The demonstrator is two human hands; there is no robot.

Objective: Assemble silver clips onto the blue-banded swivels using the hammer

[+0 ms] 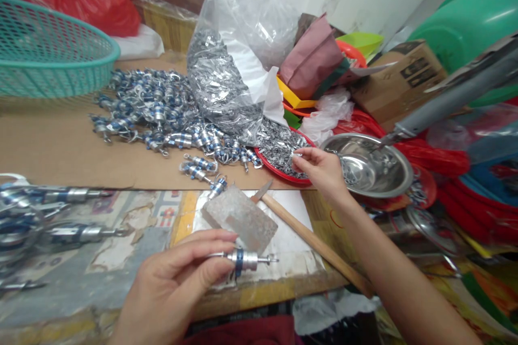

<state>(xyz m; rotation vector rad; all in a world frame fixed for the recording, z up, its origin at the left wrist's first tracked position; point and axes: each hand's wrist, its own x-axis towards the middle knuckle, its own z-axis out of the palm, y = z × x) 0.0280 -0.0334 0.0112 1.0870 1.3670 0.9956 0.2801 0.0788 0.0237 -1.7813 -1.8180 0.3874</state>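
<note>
My left hand (178, 280) is closed around one end of a silver-and-blue metal cylinder (245, 260), whose thin rod points right. It is held just in front of a flat grey metal block (243, 221). Above the right rim of a red tray (279, 174), my right hand (321, 170) pinches a small shiny metal clip (297, 154). Many similar small clips (277, 143) fill the tray. Beside the block lies a wooden handle (311, 240), with a pointed metal piece (261, 192) near its upper end.
A pile of silver-and-blue cylinders (149, 102) covers the cardboard (60, 145); more lie at left (76, 232). A clear bag of clips (218, 75) leans over the tray. A steel bowl (368, 188) stands right, below a grey bar (457, 97). A turquoise basket (52, 48) is far left.
</note>
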